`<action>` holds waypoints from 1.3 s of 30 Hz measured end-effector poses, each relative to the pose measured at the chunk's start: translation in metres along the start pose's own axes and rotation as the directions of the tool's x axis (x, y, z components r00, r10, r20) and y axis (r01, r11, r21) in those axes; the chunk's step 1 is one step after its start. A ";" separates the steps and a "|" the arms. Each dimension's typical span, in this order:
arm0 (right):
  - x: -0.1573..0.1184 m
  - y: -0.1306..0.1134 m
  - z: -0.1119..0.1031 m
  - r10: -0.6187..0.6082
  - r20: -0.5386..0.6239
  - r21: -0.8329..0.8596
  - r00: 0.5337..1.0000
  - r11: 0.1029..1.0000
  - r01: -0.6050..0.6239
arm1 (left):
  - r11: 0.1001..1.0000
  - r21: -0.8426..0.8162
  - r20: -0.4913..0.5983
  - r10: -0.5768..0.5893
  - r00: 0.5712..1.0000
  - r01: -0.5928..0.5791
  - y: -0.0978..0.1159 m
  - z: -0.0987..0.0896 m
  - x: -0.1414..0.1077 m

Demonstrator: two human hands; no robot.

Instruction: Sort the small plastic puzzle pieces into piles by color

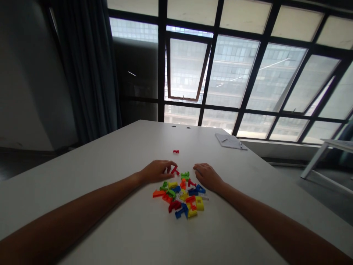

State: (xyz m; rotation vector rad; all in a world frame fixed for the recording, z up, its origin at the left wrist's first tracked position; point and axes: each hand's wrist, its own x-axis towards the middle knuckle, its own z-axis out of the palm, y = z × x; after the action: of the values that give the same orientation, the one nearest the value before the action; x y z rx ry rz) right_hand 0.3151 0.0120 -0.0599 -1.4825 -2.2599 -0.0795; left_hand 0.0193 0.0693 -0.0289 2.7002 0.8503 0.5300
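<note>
The small, irregular plastic-looking pieces [171, 193] are plain red, orange, yellow, green, blue and white. The small red piece beyond them [175, 151] is a single solid colour. The smooth, flat-topped table [116, 147] is plain white. The long, draped fabric curtain [88, 73] is dark blue-grey, and the straight window frames [161, 73] are black, forming a grid pattern.
</note>
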 end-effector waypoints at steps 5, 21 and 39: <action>0.000 0.000 -0.001 -0.008 -0.005 -0.015 1.000 1.000 0.008 | 0.999 0.039 -0.016 0.028 0.999 -0.027 0.000 0.001 -0.001; 0.002 0.000 0.001 -0.004 -0.012 -0.011 1.000 1.000 0.003 | 0.933 0.225 -0.217 -0.233 0.948 0.281 -0.024 0.011 0.045; 0.004 -0.004 -0.010 -0.139 -0.025 0.374 0.990 0.917 0.138 | 0.993 0.014 -0.056 -0.115 0.992 0.116 0.001 0.019 0.038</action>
State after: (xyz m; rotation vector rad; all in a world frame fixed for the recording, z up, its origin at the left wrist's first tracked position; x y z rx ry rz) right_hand 0.3135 0.0109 -0.0482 -1.1210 -2.2221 0.2981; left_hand 0.0564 0.0885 -0.0355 2.6426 1.0224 0.5765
